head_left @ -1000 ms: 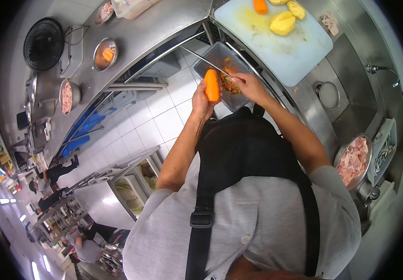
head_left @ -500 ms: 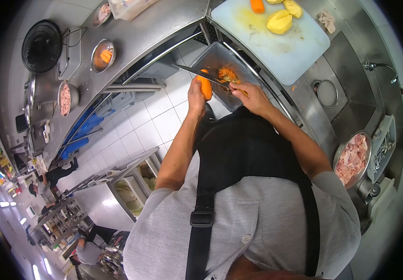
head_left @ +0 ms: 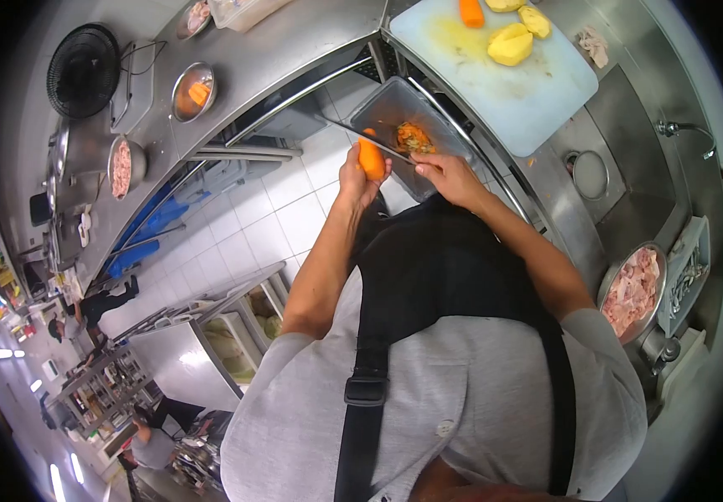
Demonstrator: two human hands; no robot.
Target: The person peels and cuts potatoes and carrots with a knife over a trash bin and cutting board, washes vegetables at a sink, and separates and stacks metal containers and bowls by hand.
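Observation:
An orange carrot (head_left: 371, 160) is in my left hand (head_left: 361, 179), its fingers wrapped round the lower part. My right hand (head_left: 452, 177) grips a long knife (head_left: 366, 138) by the handle, and the blade crosses over the carrot. Beneath and beyond both hands is a grey bin (head_left: 376, 102) holding orange and pale peelings (head_left: 412, 137). Past the bin, a white cutting board (head_left: 495, 92) carries peeled yellow pieces (head_left: 510, 45) and another carrot piece (head_left: 471, 12).
A bowl with carrot pieces (head_left: 199, 93) and a bowl of meat (head_left: 121, 169) stand on the left counter. At the right are a sink (head_left: 629, 209), a tap (head_left: 671, 129) and a large meat bowl (head_left: 633, 290). Other people (head_left: 154, 445) are at the lower left.
The knife has gone from beside the carrot to across it, and the carrot has turned and tilted in my left hand. The view has shifted slightly.

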